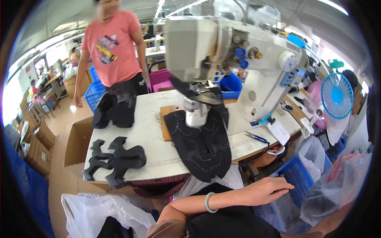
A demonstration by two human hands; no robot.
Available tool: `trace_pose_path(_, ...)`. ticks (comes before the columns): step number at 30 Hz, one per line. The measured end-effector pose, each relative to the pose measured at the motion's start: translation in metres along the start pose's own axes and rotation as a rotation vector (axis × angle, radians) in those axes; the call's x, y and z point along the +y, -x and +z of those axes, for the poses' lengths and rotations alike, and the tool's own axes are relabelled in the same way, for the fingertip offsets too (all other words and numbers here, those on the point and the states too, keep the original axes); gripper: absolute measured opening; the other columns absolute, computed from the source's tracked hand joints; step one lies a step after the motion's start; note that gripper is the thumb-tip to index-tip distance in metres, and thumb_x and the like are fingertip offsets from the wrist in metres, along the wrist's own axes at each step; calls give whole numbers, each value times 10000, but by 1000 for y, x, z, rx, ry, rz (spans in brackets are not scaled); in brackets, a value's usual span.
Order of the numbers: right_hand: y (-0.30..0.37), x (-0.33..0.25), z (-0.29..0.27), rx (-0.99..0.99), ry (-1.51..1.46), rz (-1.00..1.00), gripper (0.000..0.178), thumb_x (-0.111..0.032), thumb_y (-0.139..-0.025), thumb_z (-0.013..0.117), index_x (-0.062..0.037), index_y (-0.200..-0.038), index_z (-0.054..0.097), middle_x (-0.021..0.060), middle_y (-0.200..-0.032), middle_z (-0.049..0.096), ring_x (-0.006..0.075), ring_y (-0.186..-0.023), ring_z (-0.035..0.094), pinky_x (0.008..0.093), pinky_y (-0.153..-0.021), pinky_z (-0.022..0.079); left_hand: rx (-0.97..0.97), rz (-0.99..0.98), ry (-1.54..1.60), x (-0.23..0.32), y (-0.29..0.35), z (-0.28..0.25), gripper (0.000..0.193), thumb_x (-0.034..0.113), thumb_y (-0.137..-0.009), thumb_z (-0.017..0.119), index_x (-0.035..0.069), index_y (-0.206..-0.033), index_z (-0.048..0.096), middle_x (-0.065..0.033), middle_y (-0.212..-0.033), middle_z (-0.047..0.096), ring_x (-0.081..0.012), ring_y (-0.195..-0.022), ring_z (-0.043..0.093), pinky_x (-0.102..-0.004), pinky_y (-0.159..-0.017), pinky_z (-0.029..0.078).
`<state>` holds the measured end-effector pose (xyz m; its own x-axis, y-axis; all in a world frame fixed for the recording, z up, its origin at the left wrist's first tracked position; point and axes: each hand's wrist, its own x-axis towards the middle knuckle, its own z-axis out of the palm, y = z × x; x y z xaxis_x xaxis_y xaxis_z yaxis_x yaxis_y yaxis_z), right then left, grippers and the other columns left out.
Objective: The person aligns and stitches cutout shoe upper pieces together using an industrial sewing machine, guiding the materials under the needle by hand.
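Lower left of frame: stack of cut black pieces [115, 159] on the table [154, 137], no stitching visible; judged untouched. Upper left: a second person in a pink shirt [113, 43] stands by a dark pile [116, 107]. Centre: black panel [202, 147] draped over the post of the sewing machine [222, 51], white stitch rows on it; judged part-sewn, nobody holding it. Lower centre-right: left hand [273, 189] off the work, fingers loose and spread, grasping nothing, over the blue basket [297, 174]. Right hand out of frame; state can't be told.
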<state>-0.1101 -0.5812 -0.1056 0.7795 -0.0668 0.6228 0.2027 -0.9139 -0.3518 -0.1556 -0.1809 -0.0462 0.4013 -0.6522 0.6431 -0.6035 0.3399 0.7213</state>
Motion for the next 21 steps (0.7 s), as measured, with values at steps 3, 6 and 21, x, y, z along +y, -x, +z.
trace_pose_path(3,-51,-53,-17,70,-7,-115,300,-223,-855,537,0,-1039,620,177,-1007,642,299,-965,594,367,-830,461,201,123,-101,45,6,-26,201,46,-874,548,-18,-1059,591,-138,-895,590,-292,-806,593,-354,-714,468)
trace_pose_path(6,-95,-111,-33,130,-14,-219,302,-231,-853,535,-2,-1030,623,178,-999,644,302,-957,596,369,-826,463,347,205,-198,79,6,-51,260,35,-861,574,-15,-1116,575,-132,-907,596,-257,-791,598,-320,-669,484)
trace_pose_path(21,-241,-498,-129,457,-48,-791,317,-270,-845,529,-9,-983,643,183,-959,651,314,-914,608,378,-806,471,246,574,-515,184,-41,-35,1279,117,-585,814,8,-1415,-153,-451,-1369,12,-574,-1268,191,-472,-999,339)
